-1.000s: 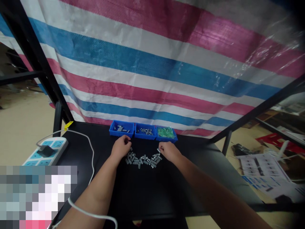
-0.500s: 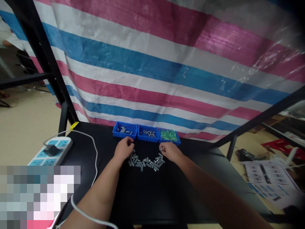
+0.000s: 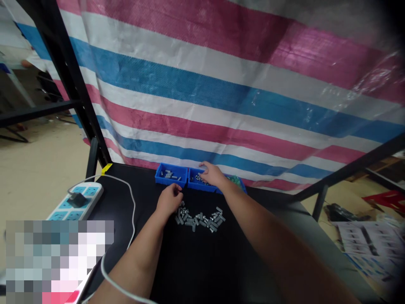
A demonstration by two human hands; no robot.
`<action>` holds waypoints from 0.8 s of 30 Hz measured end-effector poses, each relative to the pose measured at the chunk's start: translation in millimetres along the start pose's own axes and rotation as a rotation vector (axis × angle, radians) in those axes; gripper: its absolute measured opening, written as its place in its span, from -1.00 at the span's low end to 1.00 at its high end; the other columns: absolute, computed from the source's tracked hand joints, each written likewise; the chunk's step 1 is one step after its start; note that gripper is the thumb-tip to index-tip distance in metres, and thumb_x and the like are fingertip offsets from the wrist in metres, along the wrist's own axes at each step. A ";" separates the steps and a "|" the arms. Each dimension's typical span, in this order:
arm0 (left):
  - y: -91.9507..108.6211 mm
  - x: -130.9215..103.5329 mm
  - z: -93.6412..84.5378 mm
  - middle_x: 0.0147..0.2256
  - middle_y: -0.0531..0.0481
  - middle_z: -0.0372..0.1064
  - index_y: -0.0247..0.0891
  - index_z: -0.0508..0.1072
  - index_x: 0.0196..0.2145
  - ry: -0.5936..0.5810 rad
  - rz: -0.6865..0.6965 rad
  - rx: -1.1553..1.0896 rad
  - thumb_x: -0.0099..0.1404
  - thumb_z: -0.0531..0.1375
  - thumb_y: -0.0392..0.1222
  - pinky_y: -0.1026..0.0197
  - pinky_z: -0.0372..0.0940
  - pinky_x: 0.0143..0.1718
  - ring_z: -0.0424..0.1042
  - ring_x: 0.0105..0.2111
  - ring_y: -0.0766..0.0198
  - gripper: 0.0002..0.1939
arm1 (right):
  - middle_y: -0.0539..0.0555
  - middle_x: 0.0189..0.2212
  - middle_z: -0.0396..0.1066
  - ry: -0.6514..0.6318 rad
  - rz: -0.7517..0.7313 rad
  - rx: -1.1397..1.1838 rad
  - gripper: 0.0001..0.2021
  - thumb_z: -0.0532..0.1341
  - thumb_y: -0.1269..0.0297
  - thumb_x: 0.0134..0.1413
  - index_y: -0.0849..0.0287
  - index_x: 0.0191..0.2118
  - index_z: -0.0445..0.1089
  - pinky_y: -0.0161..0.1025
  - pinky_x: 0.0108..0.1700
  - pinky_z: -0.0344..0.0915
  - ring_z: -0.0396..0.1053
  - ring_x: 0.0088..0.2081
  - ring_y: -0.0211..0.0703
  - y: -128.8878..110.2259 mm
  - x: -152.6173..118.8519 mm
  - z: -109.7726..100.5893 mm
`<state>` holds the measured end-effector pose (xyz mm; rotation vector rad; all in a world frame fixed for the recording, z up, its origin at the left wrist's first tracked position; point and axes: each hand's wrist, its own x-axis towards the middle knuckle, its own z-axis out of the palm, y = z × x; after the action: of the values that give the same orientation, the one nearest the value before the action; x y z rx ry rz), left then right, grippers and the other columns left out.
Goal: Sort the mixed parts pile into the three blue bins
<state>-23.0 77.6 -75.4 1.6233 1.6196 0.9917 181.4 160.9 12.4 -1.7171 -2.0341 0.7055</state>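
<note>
My right hand (image 3: 213,174) reaches over the middle blue bin (image 3: 193,185), which holds small shiny metal pieces. Its thumb and index finger are apart, and nothing shows between them. Just in front of the left blue bin (image 3: 160,179), my left hand (image 3: 170,200) has its fingers curled together. Whatever it may pinch is too small to make out. Beside it, an arc of small grey metal cylinders and fittings (image 3: 202,221) lies loose on the black table. A few metal cylinders (image 3: 171,174) lie in the left bin.
Partly behind my right forearm, the right blue bin holds green plastic bags (image 3: 236,180). A power strip (image 3: 77,202) with a black plug and a white cable (image 3: 133,202) lies at left. A striped tarp (image 3: 190,105) hangs behind the black table (image 3: 190,261). Papers (image 3: 363,238) lie to the right.
My right hand has moved from the right end of the metal pieces forward to the middle bin, and its fingers have parted. My left hand stays curled by the pile. The view has shifted slightly.
</note>
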 end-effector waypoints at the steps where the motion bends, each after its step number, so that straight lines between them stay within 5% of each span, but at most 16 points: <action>1: -0.3 0.2 0.2 -0.39 0.06 0.46 -0.18 0.44 -0.27 0.000 0.001 -0.005 0.16 0.16 -0.29 0.27 0.17 -0.37 0.41 -0.41 0.28 -0.85 | -0.08 -0.49 0.48 0.018 -0.040 0.019 -0.62 0.28 0.42 0.05 0.13 0.03 0.35 -0.36 -0.46 0.27 0.41 -0.54 -0.25 -8.5 5.1 5.7; 6: -0.9 0.3 0.9 -0.40 0.07 0.46 -0.18 0.45 -0.26 0.005 -0.005 -0.007 0.16 0.16 -0.29 0.27 0.15 -0.39 0.39 -0.42 0.29 -0.84 | -0.04 -0.44 0.50 0.109 -0.209 0.010 -0.87 0.35 0.41 -0.03 0.15 -0.33 0.41 -0.36 -0.31 0.33 0.47 -0.37 -0.23 -43.7 21.5 30.3; 10: 0.0 -0.1 -0.1 -0.39 0.07 0.46 -0.19 0.45 -0.26 0.001 -0.014 -0.024 0.15 0.16 -0.30 0.28 0.15 -0.39 0.39 -0.41 0.30 -0.83 | -0.04 -0.49 0.47 0.088 -0.157 0.073 -0.95 0.26 0.42 0.07 0.17 -0.31 0.39 -0.36 -0.42 0.30 0.42 -0.52 -0.27 -41.4 8.7 21.6; 14: 0.4 -0.1 -0.7 -0.40 0.06 0.46 -0.20 0.44 -0.26 -0.003 -0.015 -0.022 0.16 0.16 -0.30 0.29 0.16 -0.38 0.40 -0.42 0.30 -0.84 | -0.06 -0.51 0.44 -0.077 -0.210 0.016 -0.89 0.23 0.40 0.07 0.16 -0.24 0.44 -0.37 -0.43 0.25 0.37 -0.54 -0.30 -6.8 -34.0 -9.6; 18: 0.6 0.2 0.2 -0.39 0.06 0.47 -0.20 0.45 -0.27 -0.015 -0.014 0.025 0.16 0.17 -0.29 0.29 0.16 -0.37 0.41 -0.41 0.29 -0.85 | 0.02 -0.33 0.53 -0.339 -0.086 -0.188 -0.75 0.30 0.42 -0.05 0.09 -0.18 0.55 -0.34 -0.34 0.26 0.44 -0.38 -0.22 46.7 -82.7 -30.3; 24: 0.7 -0.5 1.7 -0.37 0.06 0.48 -0.19 0.45 -0.24 -0.035 -0.005 0.096 0.17 0.17 -0.27 0.27 0.16 -0.37 0.41 -0.41 0.28 -0.83 | 0.06 -0.25 0.52 -0.303 0.005 -0.108 -0.70 0.31 0.35 0.02 0.08 -0.08 0.54 -0.34 -0.33 0.30 0.46 -0.40 -0.24 97.3 -112.9 -14.4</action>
<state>-21.2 77.3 -75.7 1.6899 1.6696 0.8907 286.8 63.8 -31.3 -1.7637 -2.3081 0.9209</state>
